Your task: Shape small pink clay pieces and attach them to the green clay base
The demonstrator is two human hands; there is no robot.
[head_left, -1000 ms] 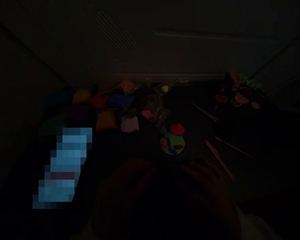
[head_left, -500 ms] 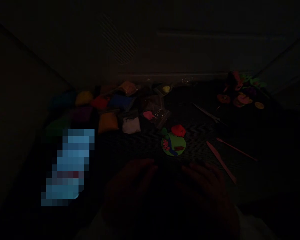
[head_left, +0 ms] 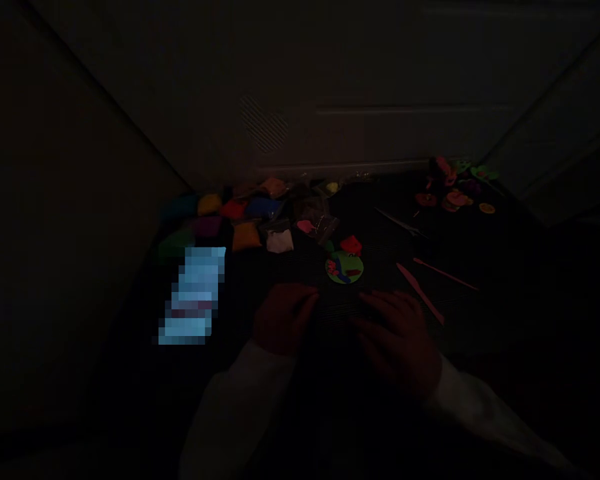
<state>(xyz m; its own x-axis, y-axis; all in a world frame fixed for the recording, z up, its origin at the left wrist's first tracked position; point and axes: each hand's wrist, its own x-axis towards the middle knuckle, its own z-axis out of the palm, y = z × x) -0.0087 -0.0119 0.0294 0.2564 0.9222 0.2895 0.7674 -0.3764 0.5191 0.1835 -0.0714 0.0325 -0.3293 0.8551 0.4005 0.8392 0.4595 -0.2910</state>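
Very dark scene, edges murky. Far left, at back: green packet (head_left: pixel 177 241) and teal packet (head_left: pixel 180 207), dim. Just below these, bright blue pixelated panel (head_left: pixel 193 297), content unreadable. Next, purple packet (head_left: pixel 207 227), yellow packet (head_left: pixel 210 203) behind, red packet (head_left: pixel 233 209), orange packet (head_left: pixel 246 236) in front, blue packet (head_left: pixel 263 207), white packet (head_left: pixel 279 240). Above, on back wall, striped heart shape (head_left: pixel 265 125).

Nearer, left hand (head_left: pixel 280 319), pale sleeve (head_left: pixel 240 400) behind; fingers bent, index and thumb pointing toward centre. Can't tell whether gripping anything, too dark. Further back, clear bag with pink lump (head_left: pixel 306 227), then bag with small yellow lump (head_left: pixel 333 187).

Centre: green disc (head_left: pixel 353 261), flat on dark table, just beyond and between both hands. On disc: pink squiggle at left, blue strip, brown piece at right. At far edge, dark green piece (head_left: pixel 329 249) and red piece (head_left: pixel 351 245).

Then right hand (head_left: pixel 400 333), fingers loosely spread, open, tips near disc. Scissors (head_left: pixel 400 222) behind. Right of hand, pink knife-shaped tool (head_left: pixel 420 293), then thin pink stick (head_left: pixel 445 273), both slanted. Back right, cluster of colourful pieces (head_left: pixel 459 199), small yellow round (head_left: pixel 487 208) beside.
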